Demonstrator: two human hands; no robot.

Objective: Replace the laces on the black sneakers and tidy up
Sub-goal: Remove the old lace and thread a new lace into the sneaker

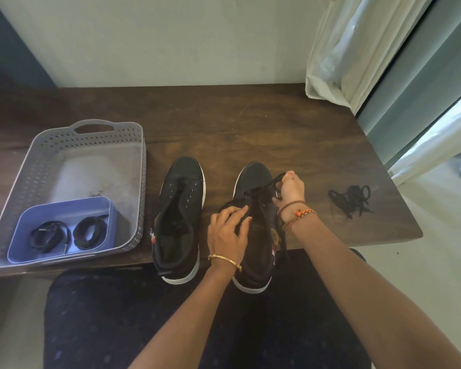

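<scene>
Two black sneakers stand side by side at the near edge of the dark wooden surface (250,123), toes pointing far.

Left sneaker (180,217): eyelets bare, no lace visible. Judged stripped and awaiting a new lace.

Right sneaker (253,209): a black lace (270,182) runs through the eyelets nearest the toe, the rest of the row not clearly filled. Right hand (292,191) at the shoe's right side, grip pinched on a loop of that lace and lifting it. Left hand (228,233) lies over the tongue and opening, fingers spread and fairly straight, steadying the shoe rather than clamping anything.

Loose tangle of black lace (350,199) on the surface, well right of the shoes. Likely one removed lace.

Grey perforated basket (64,139) at far left; inside it a small blue tray (61,209) with two coiled black laces (67,234).

Judgement: early to midway. Whether this lace is coming out or going in cannot be told. Lacing both shoes and the tidying are left.

Hard to read: black lace on black shoe, so the eyelet count is uncertain. Left hand hides the upper eyelets. The lace's other end trails down the near right side, lost against the dark lap.
</scene>
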